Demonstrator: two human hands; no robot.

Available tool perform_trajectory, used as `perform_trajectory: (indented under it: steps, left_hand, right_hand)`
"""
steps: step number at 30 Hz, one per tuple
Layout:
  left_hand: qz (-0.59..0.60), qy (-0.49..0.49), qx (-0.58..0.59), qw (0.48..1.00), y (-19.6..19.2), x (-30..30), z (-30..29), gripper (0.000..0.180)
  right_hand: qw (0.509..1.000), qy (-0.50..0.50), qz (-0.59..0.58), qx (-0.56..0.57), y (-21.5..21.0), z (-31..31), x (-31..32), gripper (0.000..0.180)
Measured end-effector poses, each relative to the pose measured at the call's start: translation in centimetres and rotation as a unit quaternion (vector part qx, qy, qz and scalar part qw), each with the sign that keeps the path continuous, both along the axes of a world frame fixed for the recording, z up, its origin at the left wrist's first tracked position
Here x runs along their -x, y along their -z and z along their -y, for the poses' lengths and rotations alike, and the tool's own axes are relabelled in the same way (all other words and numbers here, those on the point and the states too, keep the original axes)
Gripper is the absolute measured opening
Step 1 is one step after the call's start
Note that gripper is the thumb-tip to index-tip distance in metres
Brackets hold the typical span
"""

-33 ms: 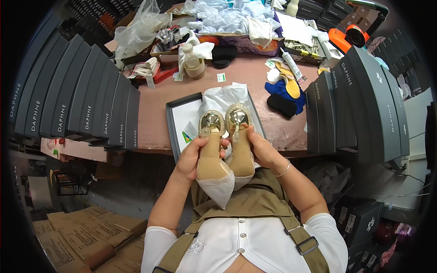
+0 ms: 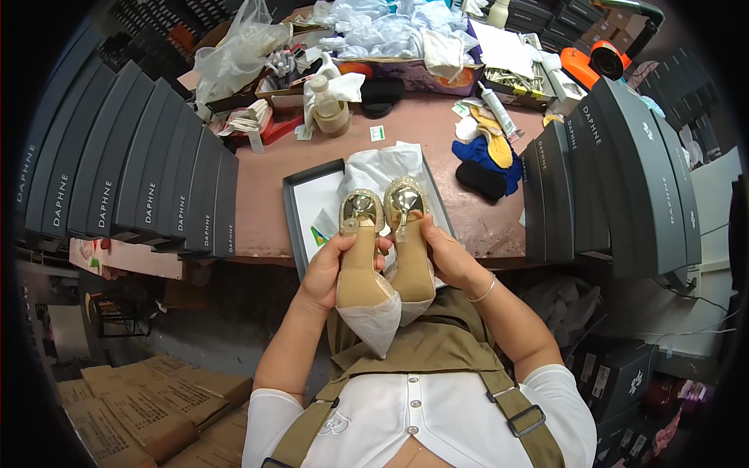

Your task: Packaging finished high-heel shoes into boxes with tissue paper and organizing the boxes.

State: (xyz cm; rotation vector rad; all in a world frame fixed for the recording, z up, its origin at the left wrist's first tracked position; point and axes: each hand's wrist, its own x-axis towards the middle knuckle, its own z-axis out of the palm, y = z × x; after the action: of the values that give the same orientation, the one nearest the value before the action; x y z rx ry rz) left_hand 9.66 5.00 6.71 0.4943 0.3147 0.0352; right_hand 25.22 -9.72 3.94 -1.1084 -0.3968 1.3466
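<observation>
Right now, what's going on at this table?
A person holds a pair of tan high-heeled shoes, soles up, one in each hand: the left hand grips the left shoe, the right hand the right shoe. Their pointed toes are covered in white paper. The shoes hover over the near edge of an open grey shoe box lined with white tissue paper on the brown table. Rows of dark shoe boxes stand on both sides.

A shoe packing workshop: stacked dark shoeboxes [image 2: 133, 164] flank a cluttered worktable [image 2: 257, 195].
</observation>
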Motion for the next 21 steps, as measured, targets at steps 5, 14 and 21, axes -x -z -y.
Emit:
perform_trajectory:
  steps: [5, 14, 21]
  left_hand:
    - [-0.019, -0.003, -0.001, 1.0, 0.9, 0.2, 0.5, 0.041]
    - [0.024, -0.001, -0.026, 0.999, -0.1, 0.8, -0.5, 0.042]
    - [-0.106, 0.185, -0.621, 0.754, -4.6, 1.6, 0.1, 0.021]
  right_hand:
    - [0.999, -0.007, 0.046, 0.012, 0.3, 1.0, -0.7, 0.052]
    - [0.855, 0.028, 0.497, 0.145, 1.8, 5.1, -13.5, 0.031]
    - [0.857, 0.039, 0.513, 0.041, -2.7, 1.7, -8.1, 0.056]
